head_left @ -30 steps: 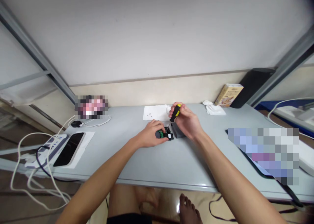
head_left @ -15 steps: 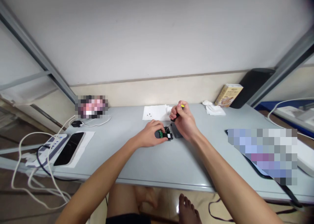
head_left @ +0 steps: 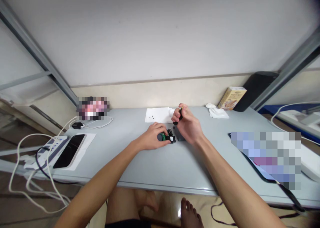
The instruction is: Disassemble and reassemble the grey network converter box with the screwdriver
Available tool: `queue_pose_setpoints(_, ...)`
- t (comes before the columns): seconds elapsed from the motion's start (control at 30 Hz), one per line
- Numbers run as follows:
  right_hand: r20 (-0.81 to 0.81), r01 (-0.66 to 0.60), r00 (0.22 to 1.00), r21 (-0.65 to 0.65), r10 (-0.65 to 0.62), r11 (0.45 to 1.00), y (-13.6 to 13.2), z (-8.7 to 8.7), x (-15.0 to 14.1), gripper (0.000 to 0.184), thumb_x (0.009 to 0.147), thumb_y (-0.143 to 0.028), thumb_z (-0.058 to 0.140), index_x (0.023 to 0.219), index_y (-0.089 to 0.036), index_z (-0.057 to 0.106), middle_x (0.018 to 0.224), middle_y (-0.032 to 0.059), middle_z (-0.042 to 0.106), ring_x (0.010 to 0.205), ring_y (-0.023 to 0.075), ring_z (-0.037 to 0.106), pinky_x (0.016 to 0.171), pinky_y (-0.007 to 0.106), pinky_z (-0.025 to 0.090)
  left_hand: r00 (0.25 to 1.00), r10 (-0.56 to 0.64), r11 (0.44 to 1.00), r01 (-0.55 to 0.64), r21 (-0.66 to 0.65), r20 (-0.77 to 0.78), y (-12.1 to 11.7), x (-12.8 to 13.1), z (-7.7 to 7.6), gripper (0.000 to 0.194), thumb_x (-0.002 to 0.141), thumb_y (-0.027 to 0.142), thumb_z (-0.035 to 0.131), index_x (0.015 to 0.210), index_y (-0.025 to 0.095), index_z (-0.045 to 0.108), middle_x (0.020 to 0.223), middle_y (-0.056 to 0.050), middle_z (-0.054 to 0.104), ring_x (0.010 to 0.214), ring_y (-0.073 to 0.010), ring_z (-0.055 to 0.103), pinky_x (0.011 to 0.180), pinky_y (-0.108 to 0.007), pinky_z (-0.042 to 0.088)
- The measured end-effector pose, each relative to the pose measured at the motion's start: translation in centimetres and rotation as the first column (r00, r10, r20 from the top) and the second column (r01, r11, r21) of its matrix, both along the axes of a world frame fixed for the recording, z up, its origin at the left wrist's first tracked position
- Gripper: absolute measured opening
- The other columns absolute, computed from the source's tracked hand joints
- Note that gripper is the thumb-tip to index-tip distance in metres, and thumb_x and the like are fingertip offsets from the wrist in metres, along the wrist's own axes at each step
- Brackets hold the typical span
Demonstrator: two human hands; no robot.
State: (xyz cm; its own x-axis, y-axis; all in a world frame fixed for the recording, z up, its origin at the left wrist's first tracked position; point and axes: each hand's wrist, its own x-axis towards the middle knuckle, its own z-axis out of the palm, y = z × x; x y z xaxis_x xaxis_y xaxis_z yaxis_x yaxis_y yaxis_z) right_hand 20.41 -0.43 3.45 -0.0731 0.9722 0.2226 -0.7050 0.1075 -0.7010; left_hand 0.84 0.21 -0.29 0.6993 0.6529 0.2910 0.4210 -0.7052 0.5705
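Observation:
A small black device with an exposed green circuit board [head_left: 171, 138] lies on the grey table, partly covered by fingers. My left hand [head_left: 153, 136] grips it from the left, thumb along the near side and fingers over the far side. In my right hand [head_left: 188, 123] is a screwdriver [head_left: 180, 114] with a dark handle, held in curled fingers. Its thin shaft slants down to the left into the device; the tip is too small to make out. Under my right hand sits a dark grey box-like part [head_left: 179, 135], partly hidden.
Behind the device, a white paper [head_left: 160, 114] bears several tiny dark pieces. A phone [head_left: 69, 151] and a power strip [head_left: 47, 151] with looping cables lie left. Tissues [head_left: 218, 112], a yellow box [head_left: 232, 98] and a black cylinder [head_left: 256, 91] stand back right; a blurred tablet-like item [head_left: 265, 178] lies right.
My right hand has turned slightly around the screwdriver, and the yellow on its handle is now mostly hidden. My left hand holds the device in the same place.

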Motion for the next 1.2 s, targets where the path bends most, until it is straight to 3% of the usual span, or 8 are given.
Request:
queue_pose_setpoints(0.1, 0.075, 0.033, 0.997, 0.023, -0.035, 0.999, 0.11, -0.09, -0.04, 0.029, 0.084, -0.04, 0.083, 0.091, -0.028, 0.058, 0.076, -0.0036, 0.047, 0.065, 0.0138, 0.044, 0.066, 0.028, 0.042, 1.0, 0.002, 1.0, -0.002, -0.001, -0.004, 0.0, 0.0, 0.0, 0.019, 0.086, 0.031, 0.081, 0.092, 0.023, 0.064, 0.112, -0.005, 0.067, 0.113, -0.0259, 0.058, 0.109, -0.045, 0.043)
queue_pose_setpoints(0.3, 0.269, 0.116, 0.953, 0.099, -0.139, 0.988, 0.36, -0.52, 0.11, 0.03, 0.092, -0.055, 0.071, 0.102, -0.026, 0.069, 0.088, 0.0019, 0.059, 0.08, 0.0179, 0.055, 0.071, 0.031, 0.045, 1.0, 0.006, 1.0, -0.006, -0.006, -0.009, -0.03, -0.06, 0.13, 0.02, 0.087, 0.033, 0.08, 0.093, 0.023, 0.064, 0.112, -0.006, 0.067, 0.113, -0.0264, 0.058, 0.108, -0.045, 0.044)
queue_pose_setpoints(0.5, 0.104, 0.068, 0.992, -0.002, -0.068, 0.998, 0.19, -0.51, -0.1, 0.032, 0.096, -0.056, 0.062, 0.114, -0.029, 0.066, 0.082, -0.0006, 0.052, 0.07, 0.0165, 0.051, 0.071, 0.032, 0.047, 1.0, -0.001, 1.0, 0.001, -0.004, -0.006, -0.03, -0.03, 0.17, 0.021, 0.086, 0.031, 0.081, 0.091, 0.023, 0.063, 0.11, -0.005, 0.066, 0.112, -0.0253, 0.058, 0.109, -0.045, 0.043)
queue_pose_setpoints(0.6, 0.057, 0.099, 0.994, -0.012, -0.098, 0.995, 0.21, -0.5, -0.38, 0.028, 0.09, -0.053, 0.073, 0.102, -0.029, 0.062, 0.079, -0.0025, 0.05, 0.069, 0.0145, 0.05, 0.07, 0.028, 0.046, 1.0, -0.006, 1.0, 0.006, -0.002, -0.001, -0.02, -0.04, 0.17, 0.02, 0.086, 0.031, 0.081, 0.091, 0.023, 0.063, 0.11, -0.005, 0.066, 0.112, -0.0251, 0.058, 0.109, -0.044, 0.043)
queue_pose_setpoints(0.73, 0.124, 0.175, 0.977, 0.012, -0.175, 0.984, 0.33, -0.5, -0.5, 0.027, 0.084, -0.042, 0.081, 0.092, -0.028, 0.059, 0.081, -0.0029, 0.054, 0.072, 0.0138, 0.052, 0.071, 0.026, 0.046, 1.0, -0.002, 1.0, 0.002, 0.01, -0.004, 0.01, -0.08, 0.12, 0.019, 0.087, 0.033, 0.08, 0.093, 0.023, 0.065, 0.111, -0.005, 0.066, 0.113, -0.0255, 0.058, 0.108, -0.043, 0.044)
queue_pose_setpoints(0.83, 0.15, 0.146, 0.978, 0.01, -0.146, 0.989, 0.31, -0.5, -0.36, 0.023, 0.089, -0.046, 0.074, 0.101, -0.028, 0.066, 0.09, 0.0006, 0.058, 0.079, 0.0161, 0.056, 0.076, 0.03, 0.05, 1.0, -0.004, 1.0, 0.004, 0.012, 0.003, 0.06, -0.11, 0.07, 0.019, 0.087, 0.035, 0.08, 0.093, 0.023, 0.065, 0.111, -0.005, 0.067, 0.113, -0.0252, 0.058, 0.109, -0.043, 0.044)
queue_pose_setpoints(0.97, 0.078, 0.107, 0.991, -0.014, -0.105, 0.994, 0.21, -0.6, -0.18, 0.028, 0.092, -0.046, 0.068, 0.115, -0.029, 0.067, 0.086, 0.0013, 0.056, 0.077, 0.018, 0.056, 0.078, 0.034, 0.052, 1.0, -0.002, 1.0, 0.002, -0.002, 0.005, 0.15, -0.12, 0.0, 0.019, 0.088, 0.035, 0.079, 0.09, 0.024, 0.064, 0.109, -0.005, 0.068, 0.113, -0.0257, 0.058, 0.109, -0.044, 0.044)
queue_pose_setpoints(1.2, 0.013, 0.108, 0.994, -0.016, -0.108, 0.994, 0.18, -0.68, -0.26, 0.026, 0.093, -0.041, 0.064, 0.116, -0.028, 0.068, 0.082, 0.0012, 0.053, 0.072, 0.0168, 0.051, 0.073, 0.031, 0.052, 1.0, -0.008, 1.0, 0.008, 0.012, 0.009, 0.21, -0.07, -0.07, 0.022, 0.088, 0.036, 0.079, 0.089, 0.023, 0.061, 0.108, -0.005, 0.066, 0.111, -0.0249, 0.058, 0.106, -0.042, 0.045)
